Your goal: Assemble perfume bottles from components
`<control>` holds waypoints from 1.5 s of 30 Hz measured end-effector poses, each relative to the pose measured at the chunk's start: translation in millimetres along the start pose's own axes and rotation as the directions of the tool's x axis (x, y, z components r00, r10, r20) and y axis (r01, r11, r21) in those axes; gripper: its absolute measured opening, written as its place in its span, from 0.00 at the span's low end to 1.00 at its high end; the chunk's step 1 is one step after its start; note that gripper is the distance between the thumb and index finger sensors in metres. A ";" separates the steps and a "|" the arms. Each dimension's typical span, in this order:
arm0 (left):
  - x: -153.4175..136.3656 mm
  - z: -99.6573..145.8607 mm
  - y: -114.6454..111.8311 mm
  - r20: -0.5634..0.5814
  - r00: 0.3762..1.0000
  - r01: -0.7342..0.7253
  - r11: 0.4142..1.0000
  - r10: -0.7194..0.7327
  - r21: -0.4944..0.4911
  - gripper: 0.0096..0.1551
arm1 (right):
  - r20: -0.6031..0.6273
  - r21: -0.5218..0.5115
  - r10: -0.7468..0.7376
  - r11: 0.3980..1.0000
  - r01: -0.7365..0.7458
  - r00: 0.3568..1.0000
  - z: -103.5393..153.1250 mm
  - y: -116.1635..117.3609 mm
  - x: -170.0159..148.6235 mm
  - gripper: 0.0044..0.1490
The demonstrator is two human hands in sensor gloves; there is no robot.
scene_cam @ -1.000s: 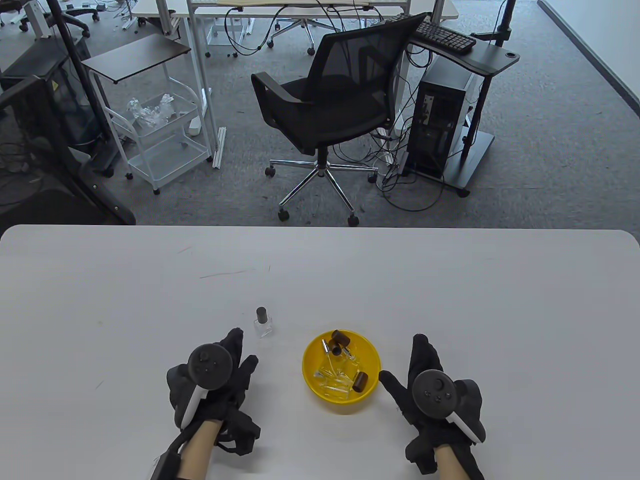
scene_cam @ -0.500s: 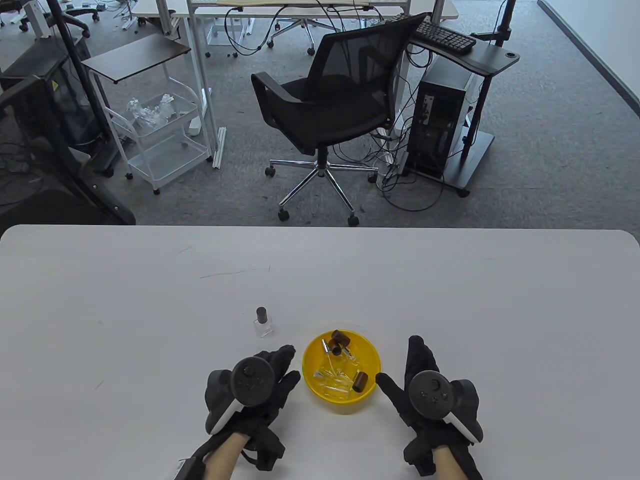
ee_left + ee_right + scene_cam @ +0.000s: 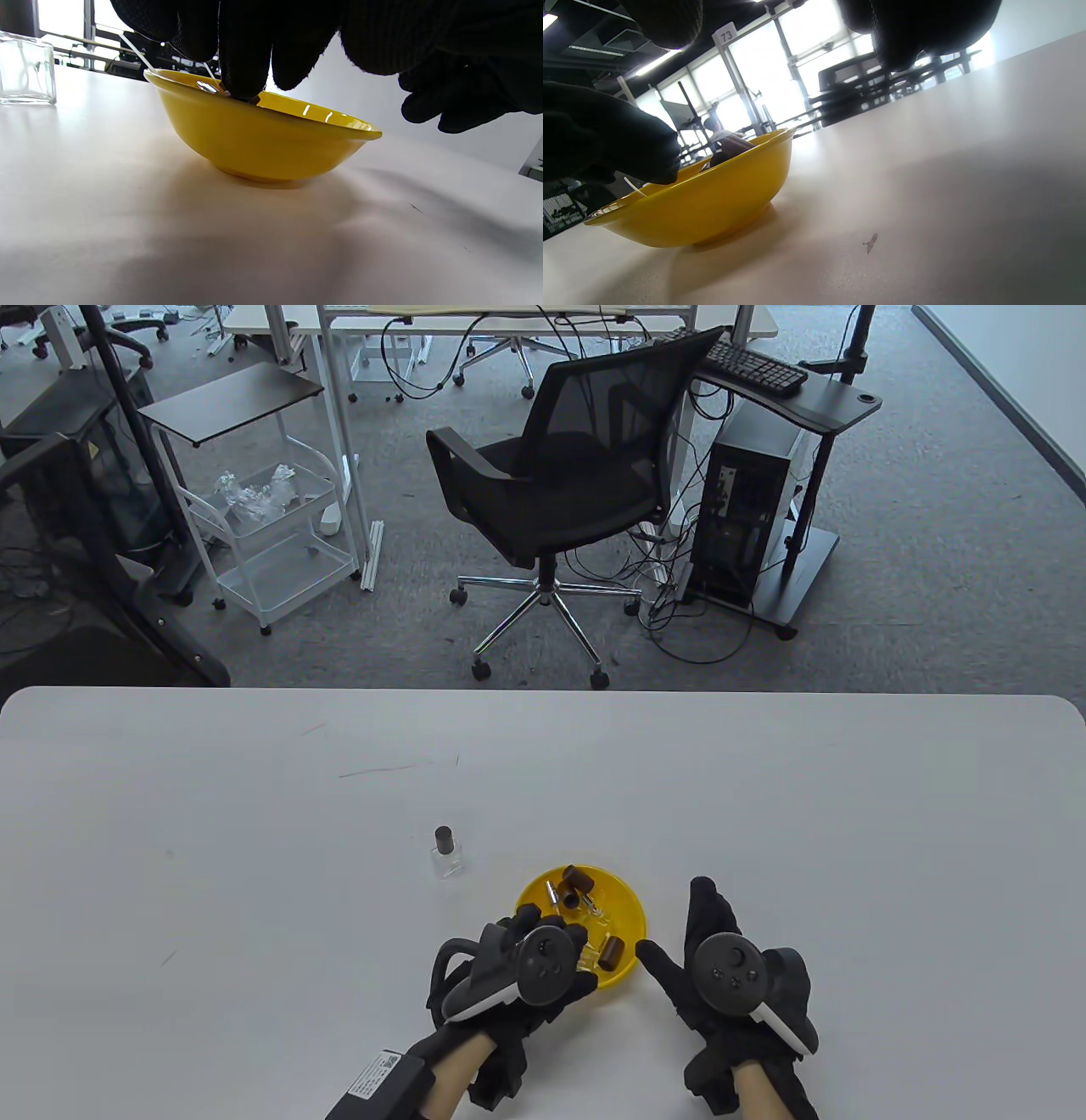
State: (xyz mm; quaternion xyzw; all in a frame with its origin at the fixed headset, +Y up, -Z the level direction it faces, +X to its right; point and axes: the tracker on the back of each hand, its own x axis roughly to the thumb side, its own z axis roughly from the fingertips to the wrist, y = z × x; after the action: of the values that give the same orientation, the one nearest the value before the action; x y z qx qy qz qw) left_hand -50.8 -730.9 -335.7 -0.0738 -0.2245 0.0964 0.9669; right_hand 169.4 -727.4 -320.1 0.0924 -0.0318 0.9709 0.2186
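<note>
A yellow bowl (image 3: 626, 901) near the table's front holds brown caps (image 3: 611, 952), clear glass bottles and spray pumps with thin tubes (image 3: 567, 897). My left hand (image 3: 551, 931) is over the bowl's near-left side, its fingers hanging down inside the rim (image 3: 254, 80). One fingertip (image 3: 244, 91) touches a part by the rim, and no grip shows. My right hand (image 3: 687, 933) lies flat and empty on the table just right of the bowl (image 3: 704, 203). A clear bottle with a dark cap (image 3: 447, 853) stands upright to the bowl's left.
The white table (image 3: 254, 831) stretches wide on both sides and behind. The standing bottle also shows at the far left of the left wrist view (image 3: 25, 67). An office chair (image 3: 560, 475) and a cart stand on the floor beyond the far edge.
My left hand has moved right from beside the standing bottle to over the bowl, and its fingers now reach inside. My right hand has barely moved.
</note>
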 end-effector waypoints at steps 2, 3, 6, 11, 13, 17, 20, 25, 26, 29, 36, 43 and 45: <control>2.3 -5.1 -5.0 0.001 0.999 0.039 0.999 -0.039 -0.018 0.39 | -0.005 -0.005 -0.004 1.000 0.004 1.000 0.5 -0.7 -0.5 0.59; 3.0 -7.5 -8.8 0.000 0.999 0.050 0.998 -0.050 -0.039 0.39 | -0.006 -0.007 -0.005 1.000 0.005 1.000 0.6 -1.1 -0.9 0.59; 5.1 -9.9 -17.0 0.011 0.996 0.094 0.993 -0.093 -0.065 0.41 | -0.010 -0.003 -0.004 1.000 0.004 1.000 0.1 -0.8 -1.2 0.59; 6.7 -9.7 -18.5 0.020 0.994 0.107 0.991 -0.106 -0.079 0.41 | -0.018 0.033 0.000 0.999 0.000 1.000 -2.2 4.1 -3.0 0.59; 6.6 -10.6 -18.4 0.019 0.995 0.101 0.991 -0.099 -0.090 0.41 | -0.020 0.039 0.001 0.999 0.000 1.000 -2.2 4.5 -3.2 0.59; 6.6 -10.9 -18.5 0.022 0.995 0.095 0.991 -0.093 -0.094 0.41 | -0.021 0.042 -0.010 0.999 0.011 1.000 -2.3 4.5 -3.6 0.59; 7.1 -11.1 -18.2 0.022 0.995 0.096 0.991 -0.094 -0.094 0.41 | -0.021 0.045 -0.010 0.999 0.011 1.000 -2.5 5.0 -3.9 0.59; 6.9 -12.5 -19.6 0.030 0.996 0.088 0.992 -0.086 -0.093 0.40 | -0.025 0.058 -0.010 0.998 0.011 1.000 -2.0 5.3 -3.6 0.59; 6.4 -12.6 -19.4 0.032 0.996 0.080 0.993 -0.078 -0.086 0.39 | -0.026 0.059 -0.011 0.998 0.013 1.000 -1.9 5.2 -3.7 0.59; 5.2 -13.3 -18.6 0.037 0.998 0.054 0.995 -0.052 -0.078 0.38 | -0.027 0.058 -0.015 0.998 0.016 1.000 -1.9 5.1 -4.2 0.58; 3.3 -13.8 -16.9 0.044 0.999 0.017 0.998 -0.014 -0.060 0.37 | -0.029 0.065 -0.012 0.998 0.014 1.000 -2.1 5.5 -4.3 0.58; 0.2 -13.4 -16.9 0.052 0.998 -0.020 0.999 0.021 -0.032 0.37 | -0.036 0.072 -0.014 0.997 0.017 0.999 -1.9 5.7 -4.9 0.58; -0.3 -13.3 -17.0 0.057 0.998 -0.031 0.999 0.032 -0.022 0.38 | -0.039 0.074 -0.017 0.997 0.020 0.999 -1.8 5.8 -5.1 0.58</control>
State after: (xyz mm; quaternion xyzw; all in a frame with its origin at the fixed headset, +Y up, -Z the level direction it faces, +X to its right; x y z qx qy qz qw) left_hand -42.5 -748.8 -344.4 -0.0848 -0.2519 0.1112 0.9576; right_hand 171.1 -734.6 -322.9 0.0823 0.0094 0.9709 0.2245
